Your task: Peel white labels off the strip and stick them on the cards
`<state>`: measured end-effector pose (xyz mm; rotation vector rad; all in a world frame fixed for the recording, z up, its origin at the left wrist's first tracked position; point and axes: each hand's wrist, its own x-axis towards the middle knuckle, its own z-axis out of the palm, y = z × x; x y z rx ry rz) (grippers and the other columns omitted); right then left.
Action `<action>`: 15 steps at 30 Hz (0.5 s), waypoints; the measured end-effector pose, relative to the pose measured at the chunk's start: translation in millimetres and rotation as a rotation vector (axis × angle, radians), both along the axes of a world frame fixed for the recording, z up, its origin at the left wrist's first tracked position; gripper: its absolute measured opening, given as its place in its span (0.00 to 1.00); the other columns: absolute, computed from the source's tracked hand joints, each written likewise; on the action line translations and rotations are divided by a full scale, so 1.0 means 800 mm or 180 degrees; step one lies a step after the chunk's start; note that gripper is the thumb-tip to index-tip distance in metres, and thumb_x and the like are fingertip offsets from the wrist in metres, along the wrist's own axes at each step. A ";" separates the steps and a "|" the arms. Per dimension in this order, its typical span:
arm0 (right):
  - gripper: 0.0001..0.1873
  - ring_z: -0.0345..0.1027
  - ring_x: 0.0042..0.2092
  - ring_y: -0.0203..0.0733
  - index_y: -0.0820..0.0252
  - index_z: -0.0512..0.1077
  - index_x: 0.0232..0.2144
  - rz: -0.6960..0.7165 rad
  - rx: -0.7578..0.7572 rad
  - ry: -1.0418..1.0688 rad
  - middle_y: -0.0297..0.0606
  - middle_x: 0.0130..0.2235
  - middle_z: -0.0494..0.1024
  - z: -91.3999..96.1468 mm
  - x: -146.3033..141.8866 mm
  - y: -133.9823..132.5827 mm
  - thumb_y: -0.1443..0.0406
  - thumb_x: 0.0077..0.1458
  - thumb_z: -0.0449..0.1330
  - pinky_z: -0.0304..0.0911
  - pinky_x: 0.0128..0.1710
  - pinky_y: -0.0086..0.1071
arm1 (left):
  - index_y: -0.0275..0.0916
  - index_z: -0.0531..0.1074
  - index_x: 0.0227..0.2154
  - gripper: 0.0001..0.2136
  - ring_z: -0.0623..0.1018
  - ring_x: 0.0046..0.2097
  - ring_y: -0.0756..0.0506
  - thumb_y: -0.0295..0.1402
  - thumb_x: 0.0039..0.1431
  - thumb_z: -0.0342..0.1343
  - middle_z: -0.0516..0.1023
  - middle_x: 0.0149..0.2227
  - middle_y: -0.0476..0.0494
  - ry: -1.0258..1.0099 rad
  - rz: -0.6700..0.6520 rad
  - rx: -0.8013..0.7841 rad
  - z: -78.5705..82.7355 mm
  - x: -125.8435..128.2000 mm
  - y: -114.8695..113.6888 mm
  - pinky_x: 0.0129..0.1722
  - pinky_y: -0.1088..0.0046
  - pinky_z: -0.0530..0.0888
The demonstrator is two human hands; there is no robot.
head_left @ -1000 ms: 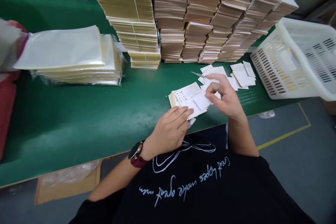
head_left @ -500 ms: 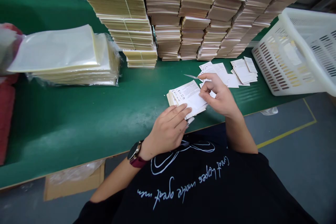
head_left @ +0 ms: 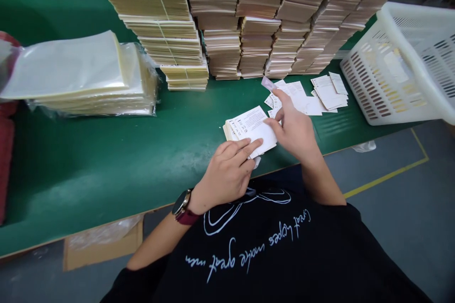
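My left hand [head_left: 227,171] lies across the near edge of a stack of white printed cards [head_left: 250,125], with its fingers on top. My right hand [head_left: 293,128] is just to the right, its thumb at the stack's right edge. Its index finger points up toward a small, shiny pale strip [head_left: 268,84], close to the fingertip. Several loose white cards [head_left: 293,94] lie beyond this hand, partly hidden by its fingers. Whether the right hand holds anything cannot be seen.
Tall banded stacks of tan card [head_left: 220,19] line the back of the green table [head_left: 106,161]. A plastic-wrapped stack [head_left: 78,75] lies at left. A white perforated plastic basket [head_left: 377,73] stands at right, with more white cards [head_left: 329,92] before it.
The shiny strip has moved from left of my right fingers to above the index fingertip. My right hand has shifted off the stack's top, and the view has tilted slightly.
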<state>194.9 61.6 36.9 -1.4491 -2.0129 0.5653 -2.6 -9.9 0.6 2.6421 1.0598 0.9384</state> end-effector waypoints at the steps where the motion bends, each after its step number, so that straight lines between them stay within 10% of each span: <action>1: 0.30 0.61 0.27 0.40 0.49 0.60 0.59 -0.0014 -0.0080 0.0111 0.32 0.29 0.72 -0.002 0.000 -0.001 0.64 0.54 0.60 0.59 0.31 0.35 | 0.38 0.71 0.30 0.04 0.71 0.55 0.37 0.24 0.56 0.53 0.72 0.59 0.43 -0.0020 -0.0007 -0.0002 0.000 0.000 0.001 0.50 0.55 0.69; 10: 0.29 0.64 0.36 0.43 0.47 0.59 0.58 -0.0419 0.0393 0.0583 0.35 0.38 0.73 0.003 0.026 -0.010 0.64 0.55 0.60 0.64 0.41 0.41 | 0.38 0.69 0.30 0.05 0.69 0.60 0.38 0.22 0.54 0.53 0.73 0.57 0.41 -0.0228 -0.0219 0.0083 -0.008 -0.009 -0.002 0.54 0.53 0.70; 15: 0.04 0.64 0.44 0.45 0.54 0.70 0.37 -0.0706 0.0802 0.0444 0.37 0.39 0.72 0.018 0.040 -0.014 0.64 0.58 0.58 0.61 0.46 0.41 | 0.36 0.68 0.30 0.03 0.70 0.59 0.35 0.23 0.53 0.52 0.74 0.50 0.32 -0.0307 -0.0215 0.0255 -0.011 -0.009 -0.003 0.53 0.52 0.72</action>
